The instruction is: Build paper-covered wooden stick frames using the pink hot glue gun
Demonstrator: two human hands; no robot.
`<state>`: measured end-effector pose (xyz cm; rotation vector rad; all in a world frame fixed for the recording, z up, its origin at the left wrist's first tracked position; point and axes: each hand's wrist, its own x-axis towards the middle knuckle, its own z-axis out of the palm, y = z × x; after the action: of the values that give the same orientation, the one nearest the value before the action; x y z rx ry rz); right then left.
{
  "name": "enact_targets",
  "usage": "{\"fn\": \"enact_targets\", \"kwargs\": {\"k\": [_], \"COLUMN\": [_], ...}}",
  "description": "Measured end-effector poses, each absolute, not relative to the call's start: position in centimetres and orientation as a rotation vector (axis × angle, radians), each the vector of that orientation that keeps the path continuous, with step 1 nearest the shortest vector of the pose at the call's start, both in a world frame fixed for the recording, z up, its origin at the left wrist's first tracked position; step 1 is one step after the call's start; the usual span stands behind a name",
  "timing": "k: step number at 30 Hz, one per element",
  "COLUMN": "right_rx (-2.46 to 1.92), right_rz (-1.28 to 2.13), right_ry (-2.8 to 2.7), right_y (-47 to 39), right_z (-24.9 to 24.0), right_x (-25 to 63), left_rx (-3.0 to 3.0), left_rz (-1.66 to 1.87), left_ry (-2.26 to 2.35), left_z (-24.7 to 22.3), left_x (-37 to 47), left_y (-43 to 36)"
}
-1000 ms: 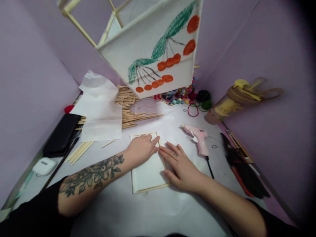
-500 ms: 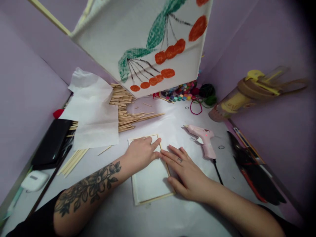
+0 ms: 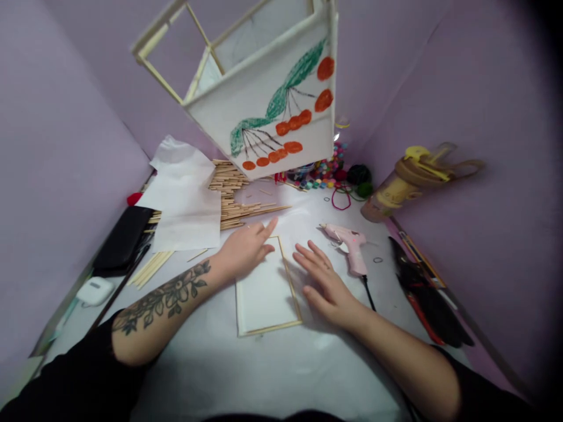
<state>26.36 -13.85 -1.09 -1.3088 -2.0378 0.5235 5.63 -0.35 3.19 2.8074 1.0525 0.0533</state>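
A white rectangular panel [image 3: 264, 296] edged with thin wooden sticks lies flat on the table. Over its upper left part is my left hand [image 3: 248, 249], index finger and thumb apart, holding nothing. My right hand [image 3: 328, 284] hovers just right of the panel's right-hand stick [image 3: 288, 274], fingers spread and nothing in them. A pink glue gun [image 3: 350, 241] lies to the right of both hands. Above the far side of the table is a stick-framed white box shape [image 3: 211, 111] with painted red cherries and green leaves.
Wooden sticks [image 3: 229, 181] are piled behind white paper [image 3: 187, 205] at the back left. A black case [image 3: 123, 240] and a white earphone case [image 3: 95, 291] lie left. A tumbler [image 3: 391, 190], yarn [image 3: 358, 174] and dark-handled tools [image 3: 428, 299] are on the right.
Both hands have lifted off the panel's right-hand stick and moved apart. The camera view has shifted, showing more of the hanging box frame.
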Motion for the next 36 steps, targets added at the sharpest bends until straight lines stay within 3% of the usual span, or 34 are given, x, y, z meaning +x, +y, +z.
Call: {"fn": "enact_targets", "kwargs": {"k": [7, 13, 31, 36], "right_rx": [-1.307, -1.294, -1.305, -1.296], "right_rz": [0.578, 0.500, 0.345, 0.375], "right_ry": [-1.573, -1.641, -1.710, -1.704], "right_y": [-13.7, -14.3, -14.1, -14.2], "right_z": [-1.4, -0.6, -0.1, 0.0], "right_x": [27.6, 27.7, 27.6, 27.6], "left_rx": [2.604, 2.453, 2.500, 2.493], "left_rz": [-0.192, -0.308, 0.059, -0.057], "left_ry": [1.507, 1.673, 1.176, 1.341], "left_z": [5.7, 4.7, 4.0, 4.3], "left_x": [3.1, 2.5, 7.9, 4.2], "left_y": [0.5, -0.2, -1.5, -2.7]}}
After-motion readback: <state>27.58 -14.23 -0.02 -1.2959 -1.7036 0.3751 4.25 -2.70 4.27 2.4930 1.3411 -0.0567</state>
